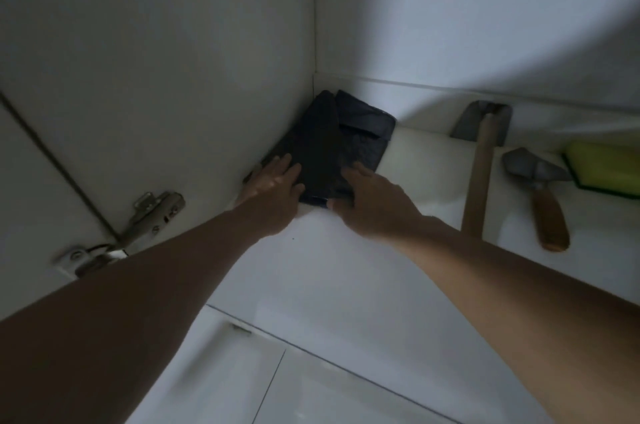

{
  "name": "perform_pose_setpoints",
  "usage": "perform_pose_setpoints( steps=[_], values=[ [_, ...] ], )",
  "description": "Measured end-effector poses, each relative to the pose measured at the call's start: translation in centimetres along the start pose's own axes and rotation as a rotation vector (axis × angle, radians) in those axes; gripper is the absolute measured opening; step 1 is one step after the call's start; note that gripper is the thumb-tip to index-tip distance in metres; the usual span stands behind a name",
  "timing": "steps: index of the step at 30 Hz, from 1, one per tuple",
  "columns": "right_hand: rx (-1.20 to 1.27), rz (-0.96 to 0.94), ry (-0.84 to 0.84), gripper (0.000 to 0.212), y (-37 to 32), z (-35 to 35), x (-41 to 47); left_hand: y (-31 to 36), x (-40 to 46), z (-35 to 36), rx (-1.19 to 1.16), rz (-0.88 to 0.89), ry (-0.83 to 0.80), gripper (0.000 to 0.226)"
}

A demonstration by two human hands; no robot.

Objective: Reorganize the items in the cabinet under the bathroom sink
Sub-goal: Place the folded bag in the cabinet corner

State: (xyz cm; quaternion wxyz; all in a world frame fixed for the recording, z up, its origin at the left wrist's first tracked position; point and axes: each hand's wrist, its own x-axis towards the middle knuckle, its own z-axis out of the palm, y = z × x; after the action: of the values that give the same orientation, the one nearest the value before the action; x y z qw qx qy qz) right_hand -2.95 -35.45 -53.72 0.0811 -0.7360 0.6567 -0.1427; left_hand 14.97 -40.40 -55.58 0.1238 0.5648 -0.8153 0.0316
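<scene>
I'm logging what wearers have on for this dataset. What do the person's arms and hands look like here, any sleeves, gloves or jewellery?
Both forearms are bare, with no sleeves in view. The left hand and right hand wear no gloves, and no rings, watch or bracelet show in the dim light.
</scene>
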Motion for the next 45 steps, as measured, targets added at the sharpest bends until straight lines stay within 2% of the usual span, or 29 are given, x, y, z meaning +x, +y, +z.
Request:
perform_pose_setpoints(
  steps=[4,7,9,12,15,19,22,24,26,28,31,34,36,39,42,45],
  values=[
    [-0.069,-0.082,0.072,0.036,-0.5,0.5,-2.3,-0.1,-1.9,0.2,-0.02,-0.081,-0.157,0.05],
    [-0.175,-0.131,0.087,0.026,-0.6,0.9,-2.6,-0.5,-2.3,0.1,-0.007,-0.1,-0.239,0.052],
    [-0.217,-0.152,0.052,0.029,-0.2,0.9,-2.9,-0.8,-2.3,0.3,0.018,-0.099,-0.261,0.053],
    [-0.221,-0.149,-0.118,0.046,0.4,0.3,-3.7,-1.1,-2.2,0.5,0.07,-0.107,-0.291,0.054],
    [-0.254,-0.115,-0.243,0.052,0.3,-0.6,-4.3,-1.0,-2.2,-0.2,0.072,-0.172,-0.351,0.057],
    [-0.111,-0.018,-0.229,0.049,-0.3,-2.9,-6.1,0.4,-3.3,-3.2,-0.003,-0.224,-0.295,0.062],
    [-0.051,0.036,-0.197,0.046,-0.3,-5.6,-8.3,1.7,-5.0,-7.0,-0.008,-0.16,-0.314,0.063],
    [-0.087,0.055,-0.174,0.041,-0.6,-8.1,-10.3,2.4,-6.1,-10.0,-0.015,-0.136,-0.37,0.064],
    [-0.15,0.07,-0.134,0.028,-0.7,-10.8,-12.4,3.5,-7.5,-13.5,-0.057,-0.119,-0.407,0.067],
    [-0.19,0.12,-0.101,0.029,-1.0,-13.8,-15.0,5.1,-9.4,-17.3,-0.061,-0.061,-0.437,0.067],
    [-0.234,0.123,-0.06,0.035,-2.1,-18.6,-19.6,8.0,-12.4,-22.4,-0.034,0.027,-0.448,0.055],
    [-0.245,0.114,-0.051,0.028,-3.5,-23.1,-24.9,11.6,-15.9,-26.1,-0.046,0.099,-0.432,0.039],
    [-0.262,0.133,-0.064,0.024,-4.4,-26.2,-28.8,15.0,-18.6,-28.8,-0.032,0.151,-0.465,0.042],
    [-0.335,0.152,-0.086,0.026,-5.2,-30.9,-35.0,20.9,-22.6,-32.8,-0.022,0.254,-0.477,0.062],
    [-0.371,0.183,-0.09,0.036,-6.0,-35.9,-41.2,26.5,-25.9,-36.2,-0.001,0.362,-0.468,0.06],
    [-0.364,0.243,-0.084,0.034,-5.0,-40.1,-46.3,31.4,-28.0,-38.5,0.007,0.46,-0.467,0.066]
  ],
)
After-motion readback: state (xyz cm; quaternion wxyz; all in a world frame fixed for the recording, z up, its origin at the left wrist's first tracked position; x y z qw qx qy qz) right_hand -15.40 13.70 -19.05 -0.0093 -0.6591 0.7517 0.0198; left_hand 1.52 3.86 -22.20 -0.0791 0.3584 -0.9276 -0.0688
